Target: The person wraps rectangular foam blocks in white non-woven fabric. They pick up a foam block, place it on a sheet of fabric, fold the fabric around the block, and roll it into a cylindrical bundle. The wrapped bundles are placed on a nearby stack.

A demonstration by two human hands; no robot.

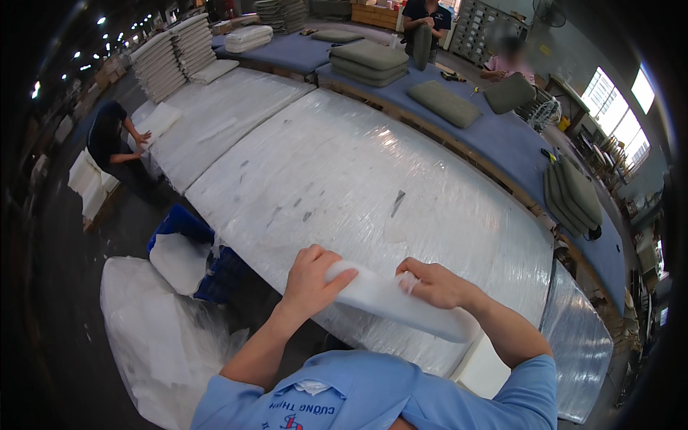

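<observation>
A long white padded cushion [393, 302] is held up on its edge over the near side of the plastic-covered table [322, 179]. My left hand [312, 278] grips its left end, with the thumb along the near face and the fingers over the top. At the cushion's upper edge, my right hand [438, 285] is closed on a bunched bit of its thin white covering [408, 281]. Below my right forearm lies another white block-like pad [484, 367], partly hidden by my arm and shirt.
A blue bin [209, 276] with white material and a big clear bag of white sheets [161, 344] stand at the left. Beyond, a person [113, 147] bends over white pads. Grey-green cushions [444, 104] lie on a blue table [502, 143], with two people behind it.
</observation>
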